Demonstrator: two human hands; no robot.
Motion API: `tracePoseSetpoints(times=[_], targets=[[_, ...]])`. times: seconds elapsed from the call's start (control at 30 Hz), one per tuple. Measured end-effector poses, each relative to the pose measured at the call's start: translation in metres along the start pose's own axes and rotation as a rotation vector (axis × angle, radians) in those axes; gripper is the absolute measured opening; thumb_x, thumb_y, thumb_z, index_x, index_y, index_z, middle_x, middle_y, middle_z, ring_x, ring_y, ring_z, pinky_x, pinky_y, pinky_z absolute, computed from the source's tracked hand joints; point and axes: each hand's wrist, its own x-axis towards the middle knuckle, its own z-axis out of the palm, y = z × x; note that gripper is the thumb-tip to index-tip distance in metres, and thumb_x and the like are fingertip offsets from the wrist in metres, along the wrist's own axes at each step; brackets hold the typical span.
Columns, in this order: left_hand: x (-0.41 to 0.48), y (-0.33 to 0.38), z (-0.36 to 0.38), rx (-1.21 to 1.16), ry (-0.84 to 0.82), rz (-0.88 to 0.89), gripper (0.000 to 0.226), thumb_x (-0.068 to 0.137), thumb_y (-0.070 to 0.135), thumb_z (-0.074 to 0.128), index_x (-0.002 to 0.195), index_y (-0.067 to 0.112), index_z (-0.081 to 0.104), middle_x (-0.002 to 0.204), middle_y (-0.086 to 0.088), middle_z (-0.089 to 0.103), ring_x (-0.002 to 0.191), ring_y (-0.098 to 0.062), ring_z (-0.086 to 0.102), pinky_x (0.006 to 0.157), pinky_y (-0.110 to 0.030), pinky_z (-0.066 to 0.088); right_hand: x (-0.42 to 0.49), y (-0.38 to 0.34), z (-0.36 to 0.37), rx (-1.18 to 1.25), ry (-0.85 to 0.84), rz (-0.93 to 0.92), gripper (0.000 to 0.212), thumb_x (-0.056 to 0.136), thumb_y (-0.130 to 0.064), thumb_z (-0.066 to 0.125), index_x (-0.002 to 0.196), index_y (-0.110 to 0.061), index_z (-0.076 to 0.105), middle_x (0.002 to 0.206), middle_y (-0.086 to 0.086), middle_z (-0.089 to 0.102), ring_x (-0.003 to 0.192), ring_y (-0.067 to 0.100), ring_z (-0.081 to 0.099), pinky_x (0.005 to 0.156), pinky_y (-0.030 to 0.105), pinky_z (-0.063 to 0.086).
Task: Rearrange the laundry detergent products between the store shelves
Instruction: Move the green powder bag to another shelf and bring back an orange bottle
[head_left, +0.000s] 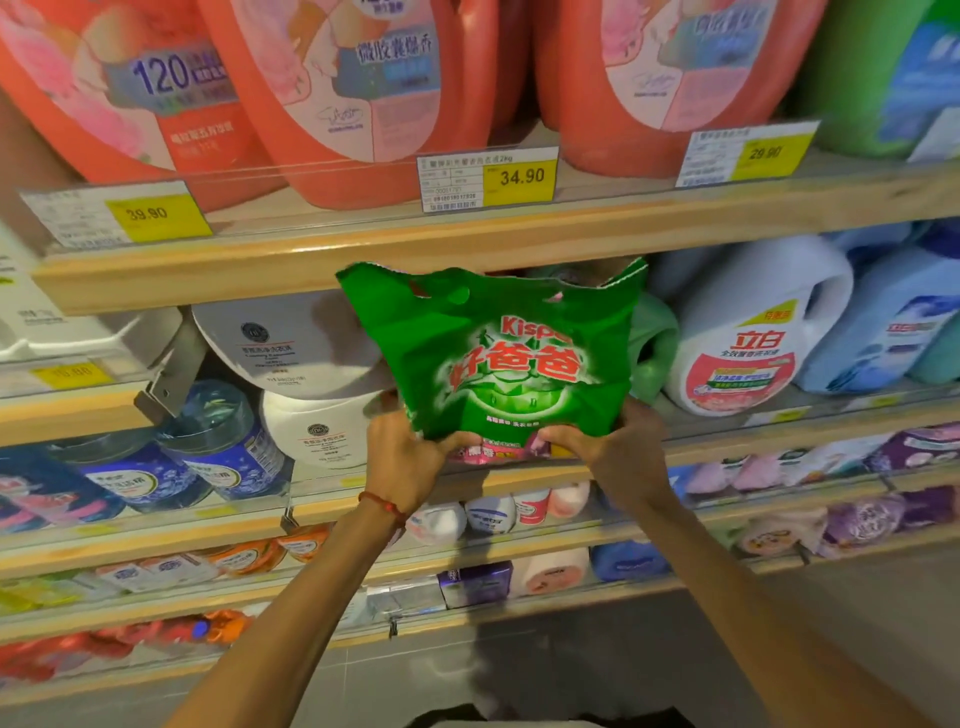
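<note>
Both hands on the load: a person's left hand (410, 452) and right hand (613, 447) hold a glossy green plastic bag of washing powder (498, 358), lettered in red and white, upright before a store's detergent shelves. The bag sits just left of a white plastic handled jug with a red-and-white label (748, 332), its base about level with the lip of the jug's shelf and its notched top reaching the pale wooden shelf board (363, 254) above the jug. Each grip is closed on a bottom corner of the bag, fingers curled round the film.

Whether the bag is going in or coming out cannot be told. Either way, the step likely turns on three things. A soft bag of powder shifts its weight, so support from beneath looks sounder than a pinch on the film. The tall top could catch the board above the jug, so the bag should probably travel low or tipped slightly. A pale green container (654, 343) already stands between bag and jug, and round white tubs (291, 338) lie farther left of the jug, so the gap looks tight. The base should sit flat, label outward, before either grip loosens.
</note>
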Motion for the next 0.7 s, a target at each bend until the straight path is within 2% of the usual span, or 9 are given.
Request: tracePoseSetpoints(times=[0.07,0.13,0.2,0.27,0.33,0.4,0.47,0.6,0.7], targets=[[0.001,0.016,0.005,-0.018,-0.041,0.018,0.045,0.058,0.032,0.097,0.09,0.006,0.079,0.081,-0.017,0.078,0.073,-0.031,0.074,0.064,-0.05,0.062,-0.002,-0.007,-0.016,0.052,0.036,0.019,0.033,0.066,-0.005,0.094,0.087,-0.023,0.077,0.081,-0.018,0.08,0.076,0.003,0.076,0.068,0.018,0.059],[0.002,0.03,0.014,0.029,-0.112,0.047,0.046,0.06,0.045,0.092,0.082,0.007,0.079,0.072,-0.015,0.076,0.065,-0.029,0.072,0.058,-0.046,0.06,-0.006,-0.009,-0.035,0.075,0.074,0.033,0.028,0.067,-0.004,0.092,0.088,-0.014,0.078,0.079,-0.013,0.08,0.073,0.008,0.075,0.068,0.026,0.061],[0.003,0.044,0.024,0.016,-0.18,0.046,0.052,0.059,0.062,0.085,0.082,0.016,0.081,0.069,-0.002,0.077,0.057,-0.005,0.066,0.055,-0.034,0.056,-0.013,-0.009,-0.055,0.063,0.112,0.05,0.026,0.069,-0.001,0.092,0.087,-0.013,0.079,0.076,-0.015,0.08,0.071,0.006,0.074,0.066,0.025,0.06],[0.003,0.059,0.038,-0.067,-0.235,0.01,0.06,0.054,0.072,0.083,0.097,0.031,0.08,0.077,0.015,0.077,0.067,0.006,0.067,0.062,-0.025,0.055,-0.02,-0.009,-0.076,0.042,0.154,0.088,0.031,0.071,-0.001,0.091,0.078,-0.028,0.079,0.069,-0.017,0.077,0.064,0.0,0.069,0.061,0.016,0.054],[0.001,0.069,0.056,-0.137,-0.304,0.008,0.063,0.055,0.069,0.08,0.113,0.044,0.069,0.091,0.019,0.078,0.083,0.003,0.071,0.076,-0.029,0.06,-0.027,-0.008,-0.095,0.038,0.211,0.123,0.038,0.072,-0.001,0.091,0.064,-0.035,0.077,0.06,-0.018,0.072,0.056,-0.004,0.063,0.055,0.012,0.048],[-0.003,0.078,0.077,-0.193,-0.382,0.007,0.061,0.057,0.067,0.082,0.11,0.037,0.075,0.095,0.008,0.081,0.088,-0.012,0.076,0.079,-0.042,0.062,-0.034,-0.004,-0.116,0.046,0.269,0.139,0.04,0.073,0.002,0.089,0.065,-0.036,0.078,0.063,-0.019,0.074,0.058,-0.006,0.065,0.056,0.011,0.05],[-0.008,0.089,0.099,-0.238,-0.443,-0.008,0.062,0.056,0.069,0.083,0.105,0.03,0.08,0.094,0.004,0.081,0.087,-0.018,0.077,0.079,-0.047,0.061,-0.043,0.0,-0.138,0.073,0.328,0.155,0.033,0.074,0.004,0.088,0.071,-0.028,0.081,0.067,-0.013,0.078,0.061,0.0,0.071,0.058,0.018,0.055],[-0.018,0.118,0.147,-0.393,-0.592,-0.06,0.061,0.065,0.051,0.09,0.117,0.022,0.075,0.11,0.006,0.079,0.105,-0.015,0.074,0.09,-0.039,0.061,-0.063,0.008,-0.184,0.087,0.439,0.239,0.011,0.077,0.003,0.087,0.085,-0.004,0.083,0.076,0.006,0.081,0.07,0.021,0.075,0.069,0.038,0.062],[-0.029,0.145,0.194,-0.508,-0.784,-0.188,0.058,0.066,0.02,0.094,0.119,0.019,0.072,0.112,0.004,0.079,0.107,-0.016,0.074,0.084,-0.026,0.061,-0.076,0.017,-0.228,0.084,0.492,0.281,0.006,0.078,0.004,0.085,0.082,0.002,0.08,0.081,0.017,0.08,0.077,0.034,0.076,0.079,0.049,0.063]])
